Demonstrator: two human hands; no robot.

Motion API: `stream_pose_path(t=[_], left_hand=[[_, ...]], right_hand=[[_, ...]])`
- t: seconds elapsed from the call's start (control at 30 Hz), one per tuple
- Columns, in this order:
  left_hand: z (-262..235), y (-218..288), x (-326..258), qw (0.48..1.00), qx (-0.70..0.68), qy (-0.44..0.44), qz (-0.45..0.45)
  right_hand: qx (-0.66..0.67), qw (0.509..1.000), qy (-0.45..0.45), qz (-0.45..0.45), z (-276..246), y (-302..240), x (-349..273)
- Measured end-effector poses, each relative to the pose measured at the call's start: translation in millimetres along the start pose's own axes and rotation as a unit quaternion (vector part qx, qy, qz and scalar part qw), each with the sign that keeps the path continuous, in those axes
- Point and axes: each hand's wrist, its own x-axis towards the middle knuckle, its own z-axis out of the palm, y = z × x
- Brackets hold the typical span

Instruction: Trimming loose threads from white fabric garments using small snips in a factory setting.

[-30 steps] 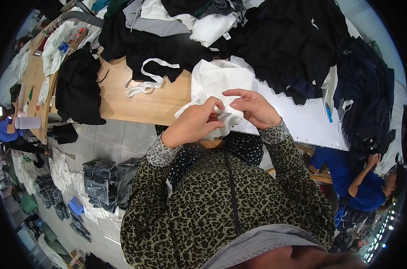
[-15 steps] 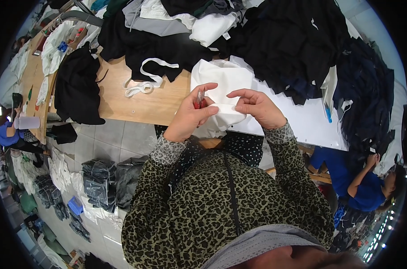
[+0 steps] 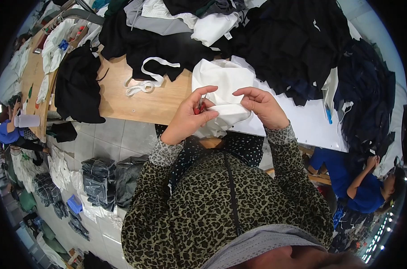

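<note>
A white cloth garment piece (image 3: 222,81) lies bunched at the table's front edge, its near band lifted between my hands. Red-handled thread snips (image 3: 200,108) are tucked in my left hand (image 3: 184,119), partly hidden by the fingers. The left thumb presses on the left part of the band while the index finger reaches out above it. My right hand (image 3: 269,111) pinches the right end of the band between thumb and fingers. Some of the white cloth hangs below the table edge in front of my lap.
A white tape strip (image 3: 152,80) lies on the wooden tabletop (image 3: 122,105) at left. Black garments (image 3: 297,45) are heaped at the back and right, with a black bundle (image 3: 78,85) at far left. A blue-clad person (image 3: 367,195) works at right; another (image 3: 8,132) at far left.
My right hand has shifted slightly right and away from the left. The band of white cloth is drawn wider between them, and the left fingers have moved a little down.
</note>
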Motion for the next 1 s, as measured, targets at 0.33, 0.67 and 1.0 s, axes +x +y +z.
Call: stream_pose_path(t=[0.33, 0.67, 1.0], left_hand=[[2.0, 0.7, 2.7, 1.000, -0.004, 0.011, -0.010], [7.4, 3.7, 11.1, 0.995, -0.074, 0.051, -0.035], [9.4, 2.3, 13.9, 0.996, -0.057, 0.065, -0.032]], right_hand=[[0.010, 1.000, -0.003, 0.002, 0.0, 1.0, -0.4], [0.019, 0.999, -0.030, 0.024, 6.8, -2.1, 1.8], [0.021, 0.998, -0.030, 0.047, 23.6, -8.6, 3.3]])
